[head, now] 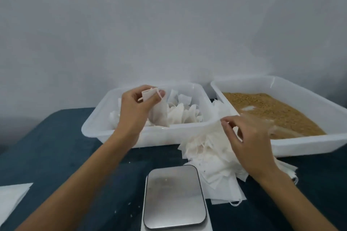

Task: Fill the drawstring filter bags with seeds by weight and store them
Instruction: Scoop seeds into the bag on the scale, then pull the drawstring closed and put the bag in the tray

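Observation:
My left hand [138, 108] grips the top of a white filter bag [159, 113] that hangs over the left white tub [97, 118], where several bags lie. My right hand [247, 137] hovers over a pile of empty white filter bags [206, 154] on the cloth, its thumb and forefinger pinching the edge of one thin bag. The right white tub [304, 144] holds brown seeds [272, 110]. A steel-topped scale [173, 196] stands near the front edge, its platform bare.
A dark teal cloth [56, 146] covers the table. A white sheet [13, 199] lies at the front left corner. A plain grey wall rises right behind the tubs.

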